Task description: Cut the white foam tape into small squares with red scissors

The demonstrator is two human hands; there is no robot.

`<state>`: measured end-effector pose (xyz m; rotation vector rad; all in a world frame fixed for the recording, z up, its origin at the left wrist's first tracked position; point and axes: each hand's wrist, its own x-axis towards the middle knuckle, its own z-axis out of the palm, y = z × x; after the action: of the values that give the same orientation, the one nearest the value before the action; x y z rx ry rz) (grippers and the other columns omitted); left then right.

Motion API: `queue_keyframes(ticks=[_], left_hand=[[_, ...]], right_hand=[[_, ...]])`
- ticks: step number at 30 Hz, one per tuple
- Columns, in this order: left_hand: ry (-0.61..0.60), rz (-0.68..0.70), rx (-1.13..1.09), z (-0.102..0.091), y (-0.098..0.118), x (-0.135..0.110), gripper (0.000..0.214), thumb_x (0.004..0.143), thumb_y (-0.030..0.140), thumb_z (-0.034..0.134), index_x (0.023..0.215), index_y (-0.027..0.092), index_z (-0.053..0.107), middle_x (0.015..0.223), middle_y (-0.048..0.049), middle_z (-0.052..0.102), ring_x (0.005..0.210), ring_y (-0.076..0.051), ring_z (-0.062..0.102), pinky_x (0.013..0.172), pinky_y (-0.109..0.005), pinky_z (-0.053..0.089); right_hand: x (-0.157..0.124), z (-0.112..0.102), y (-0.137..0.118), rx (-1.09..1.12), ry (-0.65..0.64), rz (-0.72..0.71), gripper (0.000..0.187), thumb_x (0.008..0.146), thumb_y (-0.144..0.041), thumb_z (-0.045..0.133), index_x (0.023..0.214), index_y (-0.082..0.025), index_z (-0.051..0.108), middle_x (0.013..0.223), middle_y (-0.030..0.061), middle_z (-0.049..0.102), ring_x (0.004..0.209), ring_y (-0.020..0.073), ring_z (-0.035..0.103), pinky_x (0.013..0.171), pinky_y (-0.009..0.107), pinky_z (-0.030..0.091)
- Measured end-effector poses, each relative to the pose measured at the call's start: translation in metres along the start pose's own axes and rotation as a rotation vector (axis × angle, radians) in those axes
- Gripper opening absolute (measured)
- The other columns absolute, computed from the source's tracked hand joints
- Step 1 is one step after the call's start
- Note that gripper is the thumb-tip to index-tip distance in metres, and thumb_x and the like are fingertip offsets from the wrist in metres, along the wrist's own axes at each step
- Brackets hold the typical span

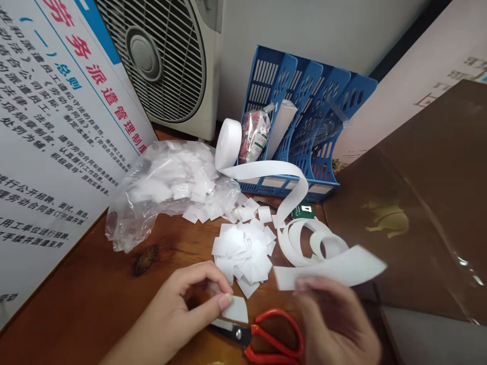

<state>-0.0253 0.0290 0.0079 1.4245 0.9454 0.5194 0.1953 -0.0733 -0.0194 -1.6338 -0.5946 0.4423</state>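
Observation:
Between thumb and forefinger, my left hand (pixel 194 299) pinches a small white cut piece (pixel 236 309). My right hand (pixel 337 324), blurred, holds the loose end of a white strip (pixel 331 271) by its lower edge. That strip curls back in coils and runs up to a white roll (pixel 229 144) beside the blue file rack. Red-handled scissors (pixel 277 337) lie on the table below and between my hands, their blades partly hidden by my left hand. Just beyond my hands is a heap of white cut pieces (pixel 245 248).
A clear plastic bag (pixel 133 218) full of white pieces lies at the left. Behind stand a blue file rack (pixel 304 81) and a box fan (pixel 152 56). A printed board (pixel 57 132) leans at left; a brown box (pixel 418 203) stands right. A green tape measure (pixel 303 210) sits behind the coils.

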Motion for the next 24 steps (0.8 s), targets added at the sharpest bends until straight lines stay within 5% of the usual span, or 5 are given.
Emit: queue_keyframes(ticks=[4, 8, 11, 18, 24], left_hand=[[-0.001, -0.046, -0.076, 0.004, -0.004, 0.003, 0.015, 0.094, 0.033, 0.07, 0.084, 0.022, 0.071, 0.089, -0.0021, 0.064, 0.08, -0.017, 0.06, 0.071, -0.025, 0.049], [0.012, -0.073, -0.096, 0.013, -0.005, 0.005, 0.014, 0.092, 0.032, 0.072, 0.083, 0.021, 0.073, 0.129, -0.0079, 0.06, 0.099, -0.021, 0.067, 0.083, -0.029, 0.055], [0.052, -0.09, -0.085, 0.019, -0.003, 0.006, 0.013, 0.091, 0.03, 0.072, 0.082, 0.02, 0.072, 0.136, -0.0089, 0.059, 0.107, -0.024, 0.068, 0.089, -0.033, 0.057], [0.091, -0.181, -0.305, 0.035, -0.006, 0.005, 0.021, 0.091, 0.033, 0.074, 0.108, 0.022, 0.069, 0.115, -0.0091, 0.073, 0.09, -0.021, 0.072, 0.077, -0.03, 0.062], [0.089, -0.184, -0.292, 0.038, -0.013, 0.003, 0.025, 0.09, 0.04, 0.077, 0.101, 0.019, 0.084, 0.081, -0.0051, 0.08, 0.074, -0.019, 0.072, 0.069, -0.025, 0.056]], right_hand=[[-0.019, 0.033, -0.002, -0.095, -0.212, 0.198, 0.037, 0.078, -0.051, 0.081, 0.098, -0.02, 0.079, 0.058, -0.0003, 0.068, 0.051, 0.0162, 0.064, 0.049, 0.022, 0.053], [-0.037, 0.039, -0.005, 0.069, -0.318, 0.258, 0.036, 0.08, -0.053, 0.077, 0.094, -0.02, 0.08, 0.067, 0.0026, 0.072, 0.054, 0.0166, 0.064, 0.05, 0.024, 0.053], [-0.043, 0.044, -0.004, 0.152, -0.292, 0.234, 0.029, 0.073, -0.045, 0.084, 0.088, -0.02, 0.077, 0.072, 0.0046, 0.075, 0.058, 0.019, 0.069, 0.053, 0.025, 0.057], [-0.045, 0.048, 0.0, 0.174, -0.193, 0.318, 0.024, 0.073, -0.035, 0.088, 0.086, -0.023, 0.072, 0.067, -0.0009, 0.073, 0.043, 0.0083, 0.056, 0.034, 0.014, 0.037], [-0.039, 0.037, 0.008, 0.068, -0.25, 0.108, 0.018, 0.075, -0.028, 0.087, 0.087, -0.021, 0.076, 0.075, 0.0045, 0.078, 0.063, 0.018, 0.074, 0.058, 0.021, 0.061]])
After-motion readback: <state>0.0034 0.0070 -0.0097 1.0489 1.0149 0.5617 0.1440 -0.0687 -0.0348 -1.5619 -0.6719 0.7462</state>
